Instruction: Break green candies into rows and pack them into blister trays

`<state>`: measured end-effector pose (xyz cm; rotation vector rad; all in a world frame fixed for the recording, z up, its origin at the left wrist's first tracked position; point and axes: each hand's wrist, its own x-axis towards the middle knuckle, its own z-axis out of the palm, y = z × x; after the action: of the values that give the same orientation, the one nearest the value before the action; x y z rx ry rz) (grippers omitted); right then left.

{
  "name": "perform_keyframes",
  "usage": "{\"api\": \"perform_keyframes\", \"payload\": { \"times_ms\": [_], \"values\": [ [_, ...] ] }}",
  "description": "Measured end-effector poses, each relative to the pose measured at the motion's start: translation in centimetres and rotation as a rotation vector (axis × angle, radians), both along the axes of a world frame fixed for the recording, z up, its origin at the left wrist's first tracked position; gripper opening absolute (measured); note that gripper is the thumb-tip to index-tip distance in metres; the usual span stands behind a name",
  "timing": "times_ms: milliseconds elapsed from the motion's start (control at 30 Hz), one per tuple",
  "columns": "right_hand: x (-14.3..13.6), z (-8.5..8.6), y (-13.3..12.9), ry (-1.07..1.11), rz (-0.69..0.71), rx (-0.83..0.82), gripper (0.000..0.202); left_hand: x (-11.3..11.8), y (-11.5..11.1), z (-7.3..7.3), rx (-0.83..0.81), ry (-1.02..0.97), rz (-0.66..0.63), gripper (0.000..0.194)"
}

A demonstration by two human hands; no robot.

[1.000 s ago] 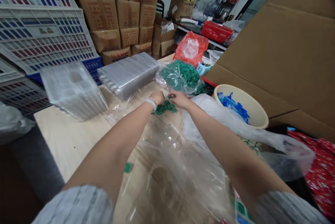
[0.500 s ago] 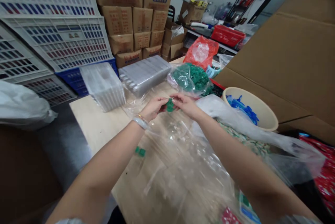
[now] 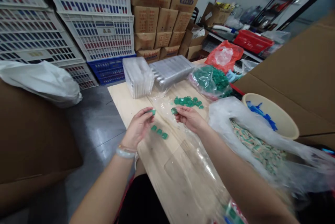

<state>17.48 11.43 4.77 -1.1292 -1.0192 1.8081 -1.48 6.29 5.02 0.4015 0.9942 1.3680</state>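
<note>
Now our left hand and right hand each pinch a piece; just right of our left, a row slants near-right.

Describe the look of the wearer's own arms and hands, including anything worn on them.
The left hand and the right hand are both bare, without gloves. On the left wrist sit a thick, pale, rounded bangle and a thin, gold-toned bracelet. Nothing worn shows on the right wrist. No sleeve is in view on either side.
</note>
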Motion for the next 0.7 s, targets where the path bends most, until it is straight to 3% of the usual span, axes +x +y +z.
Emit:
{"api": "perform_keyframes", "payload": {
  "times_ms": [100,167,300,433,600,700],
  "values": [
    [-2.4,-0.8,-0.6,-0.28,0.103,0.128,0.02,-3.5,-2.5,-1.2,-0.083,-0.008,0.169,0.019],
    [-4.6,-1.5,-1.1,-0.525,0.138,0.308,0.017,-4.7,-3.7,-2.0,-0.135,-0.031,0.222,0.018],
    [-8.2,-2.7,-2.6,-0.904,0.198,0.708,0.016,-4.7,-4.6,-2.7,-0.147,-0.05,0.229,0.016],
    [-9.9,-3.4,-4.0,-1.158,0.394,0.874,0.015,-4.0,-4.6,-2.7,-0.134,-0.033,0.228,0.018],
    [-10.2,-3.7,-4.6,-1.283,0.505,0.971,0.017,-4.0,-4.6,-3.1,-0.114,0.006,0.205,0.018],
    [-9.8,-3.0,-4.7,-1.169,0.392,0.926,0.024,-4.0,-4.7,-3.5,-0.088,0.067,0.208,0.018]
  ]
}}
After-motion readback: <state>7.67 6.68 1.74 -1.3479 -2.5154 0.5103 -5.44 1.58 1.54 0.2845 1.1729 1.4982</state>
